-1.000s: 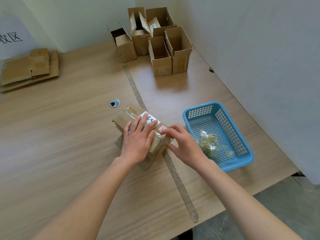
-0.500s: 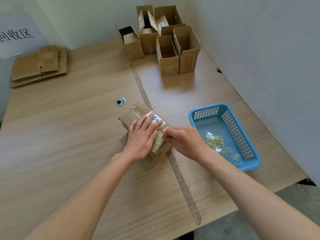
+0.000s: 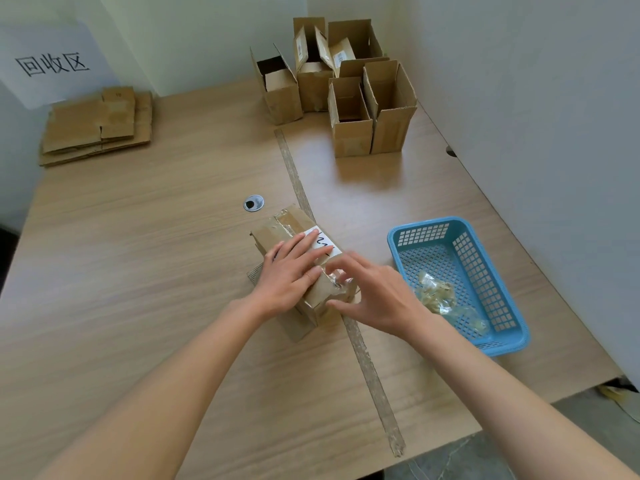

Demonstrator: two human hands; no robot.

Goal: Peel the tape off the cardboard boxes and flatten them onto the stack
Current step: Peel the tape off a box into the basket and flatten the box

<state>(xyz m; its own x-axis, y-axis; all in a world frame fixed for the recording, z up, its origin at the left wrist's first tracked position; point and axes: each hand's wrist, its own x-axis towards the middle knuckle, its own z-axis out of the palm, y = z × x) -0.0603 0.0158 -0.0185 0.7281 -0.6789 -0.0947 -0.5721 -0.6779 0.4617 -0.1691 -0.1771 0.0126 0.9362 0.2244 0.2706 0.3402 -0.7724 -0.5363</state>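
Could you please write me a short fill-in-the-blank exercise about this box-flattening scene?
1. The left hand presses flat on the taped ____.
2. Crumpled tape scraps lie in the ____ basket.
3. The flattened cardboard stack sits below a ____ sign with black characters.
4. The right hand pulls at clear ____ on the box.

Answers: box; blue; white; tape

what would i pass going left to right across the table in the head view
flattened cardboard stack → round cable grommet → left hand pressing on the taped box → right hand → blue basket
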